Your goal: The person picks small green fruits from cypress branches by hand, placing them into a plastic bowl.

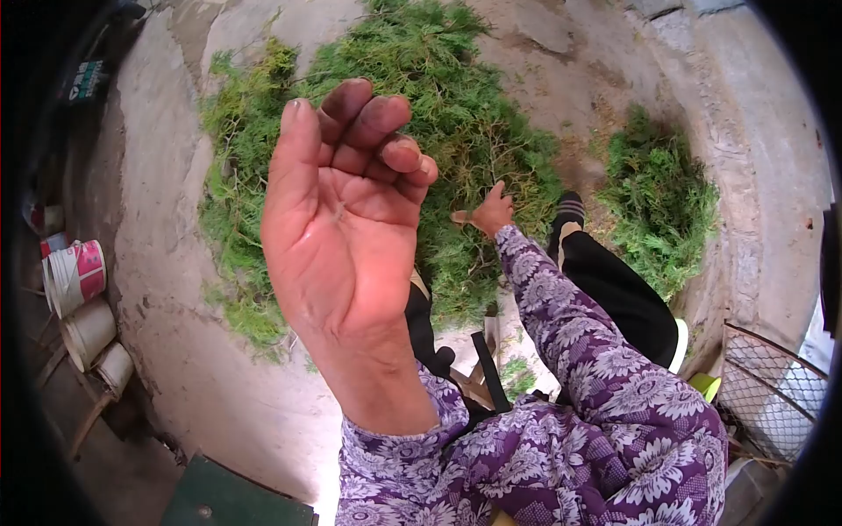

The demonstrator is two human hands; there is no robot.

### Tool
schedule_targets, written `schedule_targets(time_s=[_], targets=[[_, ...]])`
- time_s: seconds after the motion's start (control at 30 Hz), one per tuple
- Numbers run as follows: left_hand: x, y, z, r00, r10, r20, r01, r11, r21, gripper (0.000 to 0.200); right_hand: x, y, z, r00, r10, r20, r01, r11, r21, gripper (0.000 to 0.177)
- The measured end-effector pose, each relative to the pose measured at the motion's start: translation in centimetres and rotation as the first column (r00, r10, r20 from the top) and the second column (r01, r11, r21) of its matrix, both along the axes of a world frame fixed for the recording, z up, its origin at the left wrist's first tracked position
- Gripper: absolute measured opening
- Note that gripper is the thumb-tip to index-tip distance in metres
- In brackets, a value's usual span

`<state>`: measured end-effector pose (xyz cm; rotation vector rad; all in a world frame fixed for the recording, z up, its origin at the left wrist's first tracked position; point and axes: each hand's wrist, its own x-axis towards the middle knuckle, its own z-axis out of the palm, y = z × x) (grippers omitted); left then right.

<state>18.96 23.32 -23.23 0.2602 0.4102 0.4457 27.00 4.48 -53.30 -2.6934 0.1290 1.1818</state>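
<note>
Green branches [438, 79] are spread beneath the right hand [495, 214] (its grasp cannot be told); adjoining ones could be dragged by tangling. Nothing is held in the half-curled left hand [346, 245].

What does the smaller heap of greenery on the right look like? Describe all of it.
The smaller heap is a mound of feathery, evergreen-looking sprigs, mostly deep green, lighter toward its near edge. Its outline is ragged. It lies on the rough ground, apart from the larger heap. A black-clad leg passes close by its near left side; contact there is unclear. Neither the left hand nor the right hand touches it.
</note>
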Motion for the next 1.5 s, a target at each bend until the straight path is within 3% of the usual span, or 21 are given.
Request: schedule_targets(time_s=[0.1, 0.17, 0.33, 0.43, 0.47, 0.5, 0.57, 0.6, 0.7, 0.73, 0.97, 1.03, 1.07, 1.1, 1.3, 1.43, 1.47, 1.5], targets=[[0.4, 0.0, 0.2, 1.0, -0.004, -0.013, 0.004, 1.0, 0.004, 0.034, -0.9, 2.5, 1.1, 0.995, -0.091, -0.035, 0.088, 0.992, -0.087, 0.112], [0.2, -0.2, 0.2, 1.0, 0.008, -0.012, -0.008, 1.0, 0.0, 0.035, -1.3, 3.3, 1.6, 0.99, -0.129, 0.051, 0.136, 0.979, -0.152, 0.112], [0.1, -0.2, 0.6, 0.999, 0.005, -0.054, -0.003, 0.999, 0.038, 0.036, -0.5, 3.4, 0.0, 0.99, -0.064, 0.125, 0.097, 0.953, -0.286, 0.107], [0.2, 0.0, 0.6, 0.996, 0.011, -0.085, -0.008, 0.999, 0.042, 0.035, 0.1, 1.8, -0.8, 0.993, -0.001, 0.116, 0.034, 0.959, -0.28, 0.103], [0.2, 0.1, 0.6, 0.995, 0.011, -0.098, -0.008, 0.999, 0.034, 0.035, 0.2, 1.0, -1.2, 0.982, 0.001, 0.189, 0.045, 0.97, -0.241, 0.09], [0.1, 0.1, 0.5, 0.996, 0.015, -0.093, -0.011, 0.999, 0.036, 0.035, 0.8, -0.5, -1.8, 0.981, 0.004, 0.193, 0.043, 0.97, -0.239, 0.09], [-0.4, 0.3, 0.3, 0.999, -0.007, -0.034, 0.009, 0.999, 0.034, 0.035, 2.2, -3.2, -2.5, 0.992, 0.055, 0.115, -0.052, 0.998, -0.032, 0.078], [-0.6, 0.3, 0.2, 1.0, -0.001, -0.025, 0.002, 1.0, 0.028, 0.035, 2.3, -3.2, -0.6, 0.98, 0.069, 0.189, -0.069, 0.998, -0.003, 0.065], [-0.6, 0.5, 0.2, 1.0, 0.01, -0.024, -0.01, 1.0, 0.004, 0.035, 3.8, -5.1, -1.8, 0.978, 0.088, 0.188, -0.092, 0.996, 0.017, 0.056], [-0.6, 0.3, 0.1, 1.0, 0.005, -0.017, -0.006, 1.0, -0.009, 0.034, 3.9, -5.7, -1.8, 0.96, 0.102, 0.26, -0.117, 0.992, 0.043, 0.051], [-0.6, 0.3, -0.5, 1.0, 0.008, -0.008, -0.008, 1.0, -0.005, 0.033, 6.5, -11.4, -0.1, 0.927, 0.028, 0.374, -0.112, 0.972, 0.206, 0.074], [-0.3, 0.2, -0.9, 1.0, 0.005, 0.005, -0.005, 1.0, -0.003, 0.032, 7.4, -13.1, 1.2, 0.967, -0.062, 0.248, -0.017, 0.953, 0.303, 0.076], [-0.2, 0.1, -1.0, 1.0, 0.004, 0.004, -0.004, 1.0, 0.004, 0.031, 6.5, -10.9, 7.9, 0.988, -0.122, 0.1, 0.081, 0.936, 0.343, 0.069], [-0.1, 0.2, -0.9, 1.0, -0.001, 0.019, 0.001, 1.0, 0.001, 0.031, 6.0, -11.5, 8.7, 0.985, -0.126, 0.115, 0.08, 0.937, 0.341, 0.069], [0.6, -1.0, -0.8, 0.999, -0.04, -0.021, 0.04, 0.999, 0.02, 0.027, 5.9, -17.8, 10.0, 0.983, 0.025, 0.183, -0.133, 0.783, 0.608, 0.059], [1.0, -1.4, -1.6, 0.992, -0.098, -0.082, 0.105, 0.991, 0.084, 0.025, 5.6, -20.2, 10.8, 0.927, 0.045, 0.373, -0.265, 0.782, 0.564, 0.041], [1.1, -1.7, -1.7, 0.988, -0.121, -0.1, 0.132, 0.985, 0.113, 0.026, 5.4, -20.3, 12.2, 0.841, 0.247, 0.481, -0.436, 0.836, 0.333, 0.032], [1.1, -2.2, -1.6, 0.988, -0.124, -0.087, 0.134, 0.984, 0.116, 0.026, 5.5, -21.3, 11.6, 0.835, 0.244, 0.494, -0.439, 0.836, 0.329, 0.032]])
